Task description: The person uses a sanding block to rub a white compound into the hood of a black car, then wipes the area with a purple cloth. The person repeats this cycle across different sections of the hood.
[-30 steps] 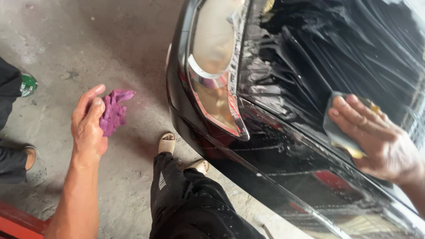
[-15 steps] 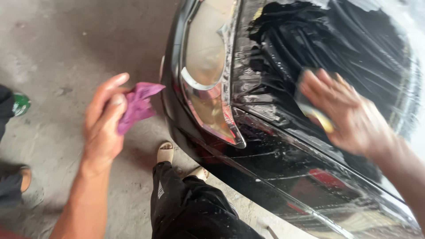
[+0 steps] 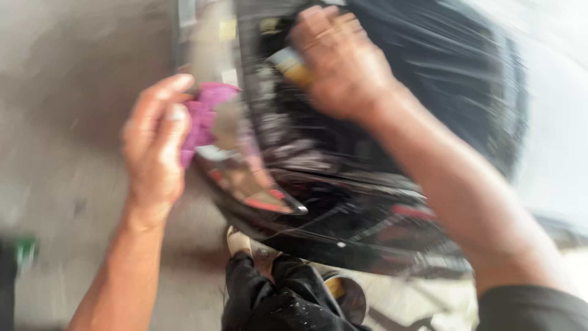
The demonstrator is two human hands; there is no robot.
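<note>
Clearly soft, the purple cloth (image 3: pixel 205 119) bunches in the left hand (image 3: pixel 153 144) beside the black car's headlight (image 3: pixel 245 178); the right hand (image 3: pixel 343 61) curls around a squashy yellow sponge (image 3: pixel 293 66), best gripped across its back.

The glossy black car front (image 3: pixel 367 227) fills the middle and right and blocks the way there. On the left, the grey concrete floor (image 3: pixel 67 122) gives open room.

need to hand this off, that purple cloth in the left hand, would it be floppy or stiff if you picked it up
Probably floppy: the purple cloth bunches and folds in the left hand. Likely light, since the fingers pinch it loosely. The frame is blurred, so wetness cannot be told.
</note>
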